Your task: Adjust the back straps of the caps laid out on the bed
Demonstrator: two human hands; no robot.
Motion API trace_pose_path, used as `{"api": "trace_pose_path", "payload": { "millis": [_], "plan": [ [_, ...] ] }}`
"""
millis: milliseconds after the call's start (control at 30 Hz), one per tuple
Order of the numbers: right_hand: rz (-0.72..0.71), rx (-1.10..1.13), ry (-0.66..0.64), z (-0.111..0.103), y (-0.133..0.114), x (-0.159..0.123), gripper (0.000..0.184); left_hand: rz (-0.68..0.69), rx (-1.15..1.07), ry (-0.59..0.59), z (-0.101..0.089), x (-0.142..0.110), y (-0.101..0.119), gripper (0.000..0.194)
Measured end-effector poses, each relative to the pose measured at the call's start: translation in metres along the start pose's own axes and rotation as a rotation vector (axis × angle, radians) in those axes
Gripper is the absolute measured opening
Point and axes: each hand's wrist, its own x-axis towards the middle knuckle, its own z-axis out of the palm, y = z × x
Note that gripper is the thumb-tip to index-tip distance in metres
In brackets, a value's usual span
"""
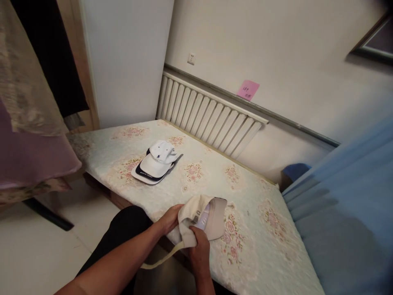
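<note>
A beige baseball cap is held between both hands over the near edge of the bed, its inside turned up and its brim to the right. My left hand grips the crown at the left side, the fingertips hidden behind the fabric. Closed on the cap's near rim is my right hand, thumb on top. A long loose strap trails from the cap toward the lower left. Farther back on the mattress lies a small stack of caps, a white cap on top of a dark-brimmed one.
The flower-patterned mattress spans the middle. Behind it a white radiator runs along the wall, with a pink note above. A blue curtain hangs at right; clothes hang at left.
</note>
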Motion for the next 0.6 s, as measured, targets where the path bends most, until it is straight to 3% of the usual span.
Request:
{"api": "trace_pose_path", "payload": {
  "millis": [300,600],
  "plan": [
    [-0.160,-0.040,0.005,-0.018,-0.050,0.011,0.028,0.012,0.089,-0.011,-0.002,-0.003,-0.008,0.032],
    [-0.132,0.015,-0.011,-0.033,-0.072,0.008,0.023,-0.006,0.145,-0.036,0.002,-0.021,-0.010,0.030]
  ]
}}
